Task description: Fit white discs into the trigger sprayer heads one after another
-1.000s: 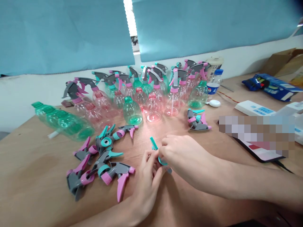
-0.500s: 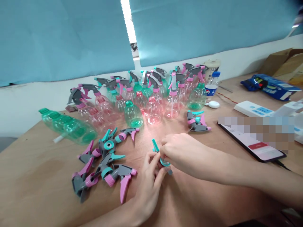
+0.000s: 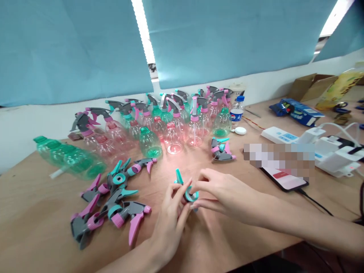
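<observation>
your two hands meet low in the middle of the wooden table [image 3: 36,227], close to you. your left hand [image 3: 170,216] comes up from the near edge and your right hand [image 3: 224,193] reaches in from the right. the fingertips of both are pinched on one small spray head [image 3: 188,192], held just above the tabletop with its teal trigger pointing up and away. you appear to be working on its teal collar – seating or turning it – so the next move likely calls for one hand to grip firmly while the other twists. to the left lies a heap of loose spray heads [image 3: 113,204]; farther off stands a crowd of pink and green bottles [image 3: 170,129], some capped, some open. your fingers cover most of the held piece, so its underside cannot be made out. the phone [image 3: 287,182] at right is partly blurred, and your right forearm runs out of frame.
</observation>
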The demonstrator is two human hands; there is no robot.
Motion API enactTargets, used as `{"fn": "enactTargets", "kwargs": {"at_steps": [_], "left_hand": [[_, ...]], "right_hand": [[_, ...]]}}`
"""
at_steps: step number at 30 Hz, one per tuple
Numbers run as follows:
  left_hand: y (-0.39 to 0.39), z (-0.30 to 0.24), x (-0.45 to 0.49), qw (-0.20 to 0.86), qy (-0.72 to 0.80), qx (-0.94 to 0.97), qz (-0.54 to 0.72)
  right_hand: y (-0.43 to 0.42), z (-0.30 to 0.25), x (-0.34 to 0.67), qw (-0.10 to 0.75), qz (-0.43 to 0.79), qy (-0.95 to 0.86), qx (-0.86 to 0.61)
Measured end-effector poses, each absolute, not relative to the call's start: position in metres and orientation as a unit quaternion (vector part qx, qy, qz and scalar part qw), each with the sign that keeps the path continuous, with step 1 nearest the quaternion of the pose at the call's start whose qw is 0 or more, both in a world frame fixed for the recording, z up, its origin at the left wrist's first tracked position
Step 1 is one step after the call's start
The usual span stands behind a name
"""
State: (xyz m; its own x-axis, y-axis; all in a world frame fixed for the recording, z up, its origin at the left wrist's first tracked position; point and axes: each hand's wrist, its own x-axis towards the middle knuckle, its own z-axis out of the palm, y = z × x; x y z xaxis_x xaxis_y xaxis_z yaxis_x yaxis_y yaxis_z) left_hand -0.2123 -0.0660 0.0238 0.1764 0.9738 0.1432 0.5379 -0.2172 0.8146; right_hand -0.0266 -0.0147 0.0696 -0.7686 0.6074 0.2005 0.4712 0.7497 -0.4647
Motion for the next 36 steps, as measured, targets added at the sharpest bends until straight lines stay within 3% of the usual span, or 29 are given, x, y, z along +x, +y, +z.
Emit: {"fn": "enactTargets", "kwargs": {"at_steps": [7, 18, 23, 29, 36], "left_hand": [[-0.049, 0.042, -0.190, 0.270, 0.493, 0.754, 0.338], [-0.028, 0.039, -0.142, 0.288, 0.441, 0.781, 0.337], [-0.024, 0.043, -0.150, 0.276, 0.437, 0.806, 0.289], [-0.025, 0.070, -0.191, 0.222, 0.516, 0.783, 0.266], [-0.035, 0.082, -0.265, 0.215, 0.594, 0.753, 0.185]], "right_hand": [[-0.023, 0.065, 0.007, 0.264, 0.262, -0.879, -0.299], [-0.023, 0.057, 0.049, 0.297, 0.364, -0.782, -0.410], [0.001, 0.057, 0.075, 0.267, 0.301, -0.796, -0.453], [0.030, 0.058, 0.080, 0.107, 0.190, -0.885, -0.412], [0.036, 0.052, 0.063, 0.060, 0.153, -0.889, -0.427]]}}
